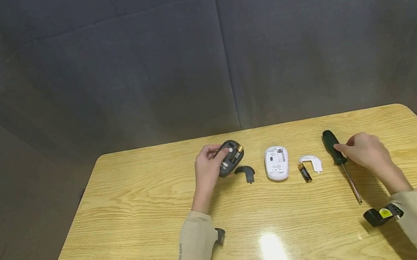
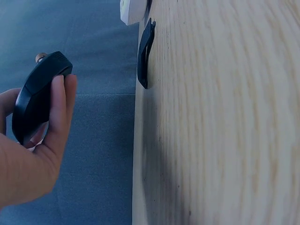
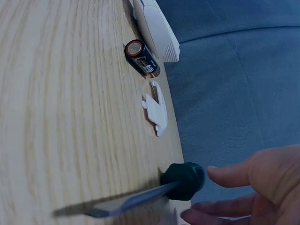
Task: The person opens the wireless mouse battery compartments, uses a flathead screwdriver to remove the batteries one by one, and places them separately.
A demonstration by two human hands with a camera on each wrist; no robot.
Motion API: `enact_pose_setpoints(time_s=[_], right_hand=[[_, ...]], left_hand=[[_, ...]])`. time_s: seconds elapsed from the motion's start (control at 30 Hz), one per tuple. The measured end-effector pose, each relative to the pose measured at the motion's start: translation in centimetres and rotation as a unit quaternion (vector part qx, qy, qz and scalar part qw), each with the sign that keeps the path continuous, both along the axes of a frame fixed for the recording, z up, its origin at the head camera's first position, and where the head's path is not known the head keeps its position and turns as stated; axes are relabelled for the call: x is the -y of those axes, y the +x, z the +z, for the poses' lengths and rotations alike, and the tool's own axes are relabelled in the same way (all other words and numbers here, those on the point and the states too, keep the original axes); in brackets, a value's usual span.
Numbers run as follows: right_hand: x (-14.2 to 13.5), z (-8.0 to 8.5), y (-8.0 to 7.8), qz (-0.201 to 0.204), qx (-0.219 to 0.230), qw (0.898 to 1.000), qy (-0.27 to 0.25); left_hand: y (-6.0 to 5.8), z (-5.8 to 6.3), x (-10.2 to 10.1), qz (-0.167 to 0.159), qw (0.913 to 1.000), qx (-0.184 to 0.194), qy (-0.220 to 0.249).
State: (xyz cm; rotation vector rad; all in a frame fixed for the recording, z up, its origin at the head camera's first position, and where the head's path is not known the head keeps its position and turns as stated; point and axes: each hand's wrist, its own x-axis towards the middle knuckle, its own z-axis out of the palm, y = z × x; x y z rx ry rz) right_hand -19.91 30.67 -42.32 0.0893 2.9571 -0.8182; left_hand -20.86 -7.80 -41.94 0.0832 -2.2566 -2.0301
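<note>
My left hand (image 1: 209, 166) holds a black computer mouse (image 1: 223, 172) with its underside up and its battery compartment uncovered. A battery (image 1: 239, 148) with a copper-coloured end sits tilted, sticking out of that compartment. In the left wrist view, the fingers wrap the dark mouse (image 2: 35, 96) above the table. At the right, my right hand (image 1: 368, 152) is beside the dark green handle of a screwdriver (image 1: 333, 146), whose shaft points toward me. In the right wrist view, the thumb (image 3: 229, 174) and fingers are spread around the handle (image 3: 185, 182), with a gap at the thumb tip.
Between the hands lies a white mouse (image 1: 277, 163), underside up with its battery slot uncovered. Right of it are a loose battery (image 1: 304, 173) and a white curved cover (image 1: 314, 162). A black curved cover (image 1: 246, 171) lies near the left hand. A grey curtain (image 1: 166, 73) hangs behind the table.
</note>
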Motion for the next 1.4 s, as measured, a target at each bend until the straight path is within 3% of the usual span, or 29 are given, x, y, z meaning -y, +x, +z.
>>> enact_pose_setpoints(time_s=[0.3, 0.73, 1.07, 1.4], right_hand=[[2.2, 1.7, 0.1, -0.012, -0.118, 0.993, -0.009], [7.2, 4.3, -0.2, 0.015, -0.182, 0.979, -0.087], [12.6, 5.6, -1.0, 0.041, -0.179, 0.965, -0.189], [17.8, 4.5, -1.5, 0.059, -0.122, 0.941, -0.311]], left_hand=[[0.0, -0.2, 0.0, 0.009, 0.9997, -0.008, -0.022], [0.0, -0.1, -0.3, 0.006, 1.0000, 0.000, -0.007], [0.1, -0.1, -0.4, -0.003, 1.0000, 0.006, 0.000], [-0.1, -0.1, -0.5, -0.010, 0.9999, 0.002, 0.010]])
